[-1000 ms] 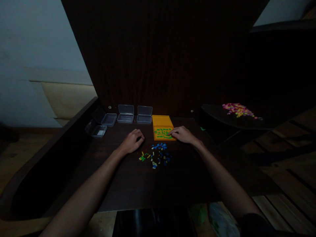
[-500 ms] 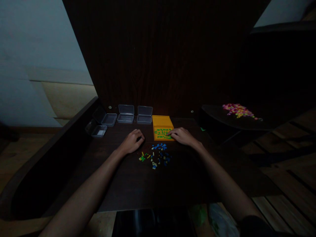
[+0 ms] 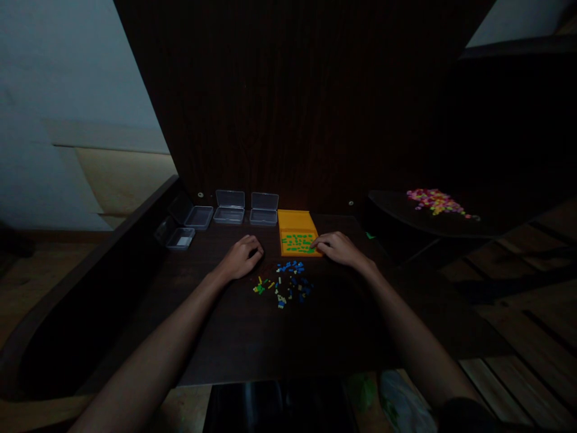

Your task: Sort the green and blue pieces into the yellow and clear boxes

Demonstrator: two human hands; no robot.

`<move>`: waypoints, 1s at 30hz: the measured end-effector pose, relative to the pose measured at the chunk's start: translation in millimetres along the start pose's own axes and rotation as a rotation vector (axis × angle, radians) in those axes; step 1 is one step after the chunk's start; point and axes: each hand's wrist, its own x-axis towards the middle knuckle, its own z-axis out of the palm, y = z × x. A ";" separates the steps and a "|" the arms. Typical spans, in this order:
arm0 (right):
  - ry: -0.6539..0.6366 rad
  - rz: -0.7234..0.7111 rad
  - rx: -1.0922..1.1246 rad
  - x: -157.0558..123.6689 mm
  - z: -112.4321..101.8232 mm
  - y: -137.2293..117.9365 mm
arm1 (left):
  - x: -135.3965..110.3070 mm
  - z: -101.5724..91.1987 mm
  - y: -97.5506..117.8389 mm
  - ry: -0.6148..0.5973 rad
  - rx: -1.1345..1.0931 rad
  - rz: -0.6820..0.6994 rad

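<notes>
The opaque yellow-orange rectangular plastic box (image 3: 293, 255) stands open on the dark wooden worktop (image 3: 333, 337), its flat lid (image 3: 295, 220) tipped back toward twelve o'clock, veering slightly to eleven. Its shallow tray looks wider than deep, its longer side running nine to three o'clock. The small green plastic pieces (image 3: 295, 243) inside are spread in loose rows, many lying lengthwise along that same line.

From the right hand (image 3: 338, 248), the box is at nine to ten o'clock; from the left hand (image 3: 243, 257), it is between two and three. The right hand's fingers are bent and close together, the tips at the tray's three-o'clock side beside the green pieces; whether they grip one cannot be told. The left hand rests loosely curled, and its palm is hidden, so its contents cannot be told.

A scatter of tiny knobbly blue, yellow, green and cream plastic bricks (image 3: 281, 299) lies at four o'clock from the left hand. Four clear, smooth, rectangular plastic cases (image 3: 229, 215) stand open between nine and one o'clock from it.
</notes>
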 end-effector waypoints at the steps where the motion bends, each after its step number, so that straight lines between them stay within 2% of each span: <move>1: -0.002 -0.021 0.010 -1.0 0.3 -0.1 | 0.0 0.2 -0.2 0.002 -0.002 0.000; 4: -0.016 -0.060 0.018 -4.0 1.6 -0.7 | -0.1 1.3 -1.1 0.014 -0.004 0.003; 11: 0.001 -0.014 -0.018 -10.1 -0.6 -2.3 | 0.0 1.5 -0.9 0.008 0.004 0.009; 21: 0.173 0.090 -0.017 -16.8 5.7 -12.3 | -1.3 0.8 4.4 0.004 -0.009 -0.022; 25: 0.239 -0.010 0.026 -18.3 16.7 -25.8 | -2.4 1.0 5.2 0.004 -0.001 -0.025; 28: 0.247 -0.160 0.071 -22.5 24.4 -47.6 | -2.7 0.9 5.5 0.003 0.003 -0.024; 30: 0.202 -0.294 0.145 -26.7 28.2 -65.0 | -2.6 0.6 5.8 0.001 0.006 -0.023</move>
